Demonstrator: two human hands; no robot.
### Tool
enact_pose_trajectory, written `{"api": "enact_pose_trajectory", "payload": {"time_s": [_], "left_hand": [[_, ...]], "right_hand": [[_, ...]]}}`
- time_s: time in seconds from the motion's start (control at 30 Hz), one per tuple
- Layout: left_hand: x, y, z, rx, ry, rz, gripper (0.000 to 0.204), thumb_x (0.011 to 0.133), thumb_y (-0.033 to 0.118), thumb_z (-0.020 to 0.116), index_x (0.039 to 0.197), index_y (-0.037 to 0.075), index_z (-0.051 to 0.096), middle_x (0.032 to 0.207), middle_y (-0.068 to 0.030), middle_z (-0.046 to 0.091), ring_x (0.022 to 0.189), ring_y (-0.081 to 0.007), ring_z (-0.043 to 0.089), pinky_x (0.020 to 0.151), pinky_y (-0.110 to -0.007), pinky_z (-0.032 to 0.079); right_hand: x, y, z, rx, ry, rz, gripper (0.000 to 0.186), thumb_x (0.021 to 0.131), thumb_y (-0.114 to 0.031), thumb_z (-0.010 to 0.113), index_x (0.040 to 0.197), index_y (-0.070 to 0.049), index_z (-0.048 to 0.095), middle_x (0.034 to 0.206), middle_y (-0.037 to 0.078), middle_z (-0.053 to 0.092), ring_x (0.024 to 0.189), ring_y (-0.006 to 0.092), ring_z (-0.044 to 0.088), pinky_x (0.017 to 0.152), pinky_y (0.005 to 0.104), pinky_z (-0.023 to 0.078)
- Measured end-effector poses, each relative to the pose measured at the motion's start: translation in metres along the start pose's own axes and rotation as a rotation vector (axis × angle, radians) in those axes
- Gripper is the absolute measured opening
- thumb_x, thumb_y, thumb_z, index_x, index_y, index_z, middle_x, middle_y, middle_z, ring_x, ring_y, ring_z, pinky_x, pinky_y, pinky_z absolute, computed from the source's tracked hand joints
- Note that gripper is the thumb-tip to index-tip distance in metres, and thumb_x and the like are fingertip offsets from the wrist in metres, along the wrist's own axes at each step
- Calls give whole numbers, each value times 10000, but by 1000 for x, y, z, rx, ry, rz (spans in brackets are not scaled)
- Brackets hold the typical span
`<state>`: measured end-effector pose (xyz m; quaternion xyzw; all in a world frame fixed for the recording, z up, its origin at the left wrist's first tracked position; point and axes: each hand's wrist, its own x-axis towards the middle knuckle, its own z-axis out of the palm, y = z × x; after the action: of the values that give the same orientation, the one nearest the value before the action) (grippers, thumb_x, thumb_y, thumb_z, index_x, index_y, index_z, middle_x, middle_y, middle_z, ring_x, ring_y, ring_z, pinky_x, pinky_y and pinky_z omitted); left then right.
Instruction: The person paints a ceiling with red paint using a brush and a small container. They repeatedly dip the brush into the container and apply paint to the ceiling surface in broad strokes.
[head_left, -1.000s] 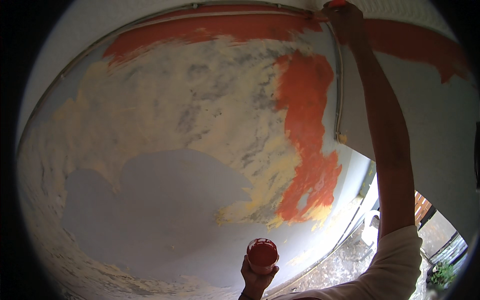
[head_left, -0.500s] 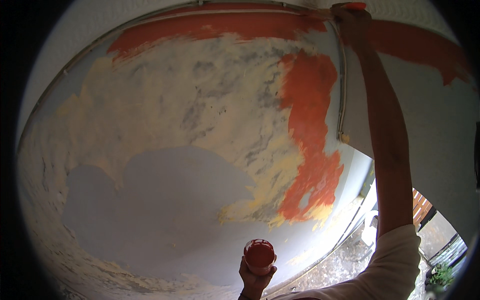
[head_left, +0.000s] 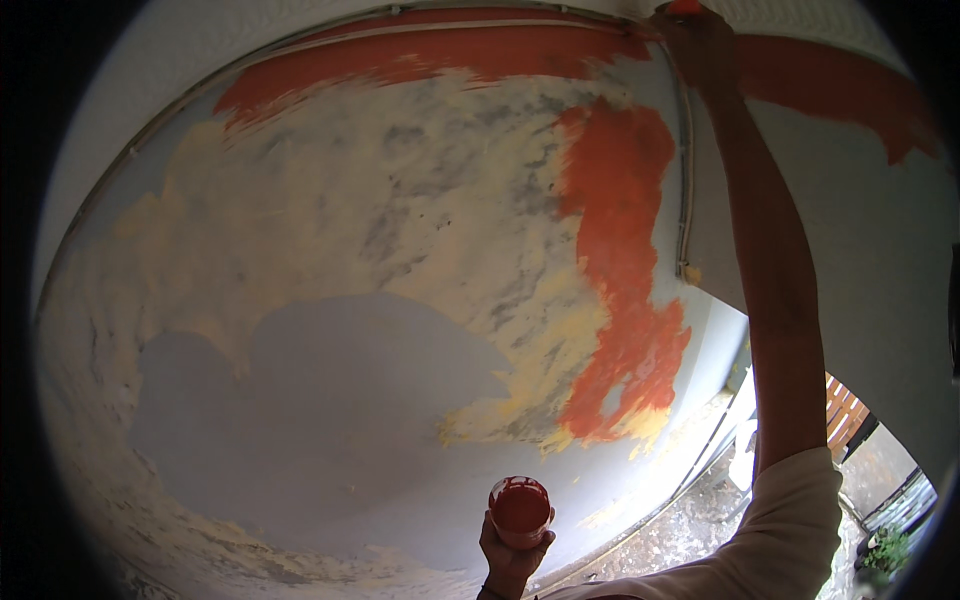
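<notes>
My left hand (head_left: 505, 560) grips a small round cup (head_left: 519, 512) of red paint near the lower middle, in front of the wall (head_left: 400, 220). My right hand (head_left: 700, 40) is raised high to the junction of wall and ceiling, its fingers round a small red-topped tool (head_left: 684, 8) I cannot make out fully. It is beside a thin pipe (head_left: 683, 200) that bends down the wall corner. The wall carries red bands and a red patch, with blotchy pale yellow and plain grey areas.
A textured white ceiling (head_left: 820, 30) runs along the top. A grey wall panel (head_left: 870, 270) stands to the right. Below it are an opening with orange slats (head_left: 845, 410), a rough pale floor (head_left: 670, 540), a green plant (head_left: 885, 550) and a white object (head_left: 742, 450) I cannot identify.
My right hand has shifted slightly right, then back left along the top edge, with the red tool in it. My left hand with the cup has barely moved.
</notes>
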<state>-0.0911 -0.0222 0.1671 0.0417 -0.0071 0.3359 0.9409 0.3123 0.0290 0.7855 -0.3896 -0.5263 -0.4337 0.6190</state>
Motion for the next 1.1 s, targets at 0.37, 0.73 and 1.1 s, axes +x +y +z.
{"api": "enact_pose_trajectory", "payload": {"time_s": [0.37,0.73,1.1], "left_hand": [[-4,3,-2,91,35,43,703,932,646,640,1436,163,565,1311,-148,636,1213,-359,568,781,-470,599],[-4,7,0,11,-6,11,679,935,609,655,1446,174,555,1350,-133,620,1245,-362,554,811,-503,600],[-1,3,-2,17,43,15,669,950,615,618,1440,164,556,1329,-135,620,1232,-363,551,783,-509,612]], "right_hand": [[-11,-55,39,387,-94,-92,70,903,-22,745,900,-15,675,810,46,665,727,122,606,656,321,491],[-37,-96,13,883,47,125,89,957,-69,709,914,9,701,784,86,720,670,176,684,590,319,551],[-61,-96,110,1325,-23,382,86,990,-67,685,920,-18,695,822,101,710,702,213,724,609,344,616]]}}
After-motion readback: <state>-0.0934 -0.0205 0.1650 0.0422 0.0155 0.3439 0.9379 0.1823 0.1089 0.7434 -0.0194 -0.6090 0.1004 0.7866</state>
